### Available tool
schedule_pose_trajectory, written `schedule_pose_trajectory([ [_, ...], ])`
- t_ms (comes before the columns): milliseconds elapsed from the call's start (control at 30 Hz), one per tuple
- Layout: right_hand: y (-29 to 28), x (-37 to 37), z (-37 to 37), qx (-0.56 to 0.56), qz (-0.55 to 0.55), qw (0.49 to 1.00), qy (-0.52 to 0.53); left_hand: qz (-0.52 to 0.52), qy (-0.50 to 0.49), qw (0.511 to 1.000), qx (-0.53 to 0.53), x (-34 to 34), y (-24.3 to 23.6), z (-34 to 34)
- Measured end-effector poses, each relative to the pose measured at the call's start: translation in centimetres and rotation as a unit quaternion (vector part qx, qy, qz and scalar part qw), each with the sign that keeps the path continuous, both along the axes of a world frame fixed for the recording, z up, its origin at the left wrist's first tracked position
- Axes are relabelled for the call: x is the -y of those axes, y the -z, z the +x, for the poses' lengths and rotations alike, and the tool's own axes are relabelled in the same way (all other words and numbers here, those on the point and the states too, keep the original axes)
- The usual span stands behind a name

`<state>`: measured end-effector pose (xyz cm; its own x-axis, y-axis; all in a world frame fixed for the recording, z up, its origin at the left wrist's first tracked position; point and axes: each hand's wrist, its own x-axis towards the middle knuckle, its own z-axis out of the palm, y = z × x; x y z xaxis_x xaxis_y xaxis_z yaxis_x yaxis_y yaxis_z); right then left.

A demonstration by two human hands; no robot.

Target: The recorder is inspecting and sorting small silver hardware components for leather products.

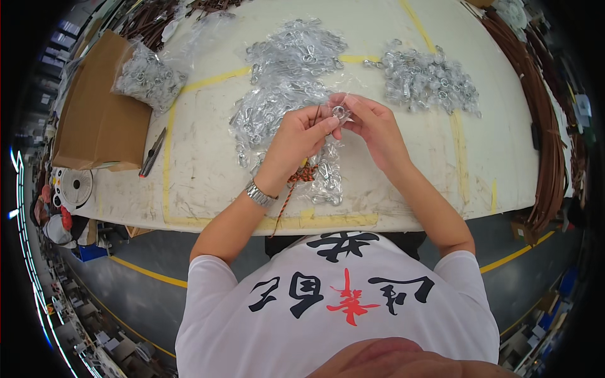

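Where the pale surface (403, 183) spreads under both arms, clear bags of metal rings (277, 94) lie at 12 o'clock, loose rings (428, 79) at 1, a cardboard box (101, 113) at 9. Left hand (296, 142) pinches a brown cord (302, 174); right hand (372, 126) pinches a small ring (340, 112), fingertips meeting above the bags, wrists raised.

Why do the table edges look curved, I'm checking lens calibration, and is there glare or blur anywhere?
Head view: fisheye bends the table edge toward the rim; corners go black. Clear bags of metal rings glint under even overhead light. Hands sharp; floor clutter at the rim is smeared.
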<state>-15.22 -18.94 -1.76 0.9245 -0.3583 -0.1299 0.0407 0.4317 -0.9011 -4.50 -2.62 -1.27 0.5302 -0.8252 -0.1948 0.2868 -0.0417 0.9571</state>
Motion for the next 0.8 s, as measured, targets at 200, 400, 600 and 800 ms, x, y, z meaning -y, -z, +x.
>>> schedule_pose_trajectory([
  [200, 0.4, -0.2, 0.1, 0.003, 0.022, 1.0, -0.018, 0.007, -0.025, 0.999, 0.033, -0.1, -0.4, 0.1],
  [400, -0.2, 0.8, 0.0, -0.002, 0.032, 0.999, 0.02, -0.045, -0.088, 0.995, -0.004, -0.6, -1.2, 1.8],
  [600, -0.4, 0.9, 0.0, -0.005, 0.047, 0.998, 0.037, 0.003, -0.074, 0.997, 0.035, -0.4, -1.5, 0.7],
  [800, -0.2, 0.6, 0.1, 0.008, 0.011, 0.999, 0.043, -0.03, -0.107, 0.994, 0.005, -0.2, -1.6, 0.2],
])
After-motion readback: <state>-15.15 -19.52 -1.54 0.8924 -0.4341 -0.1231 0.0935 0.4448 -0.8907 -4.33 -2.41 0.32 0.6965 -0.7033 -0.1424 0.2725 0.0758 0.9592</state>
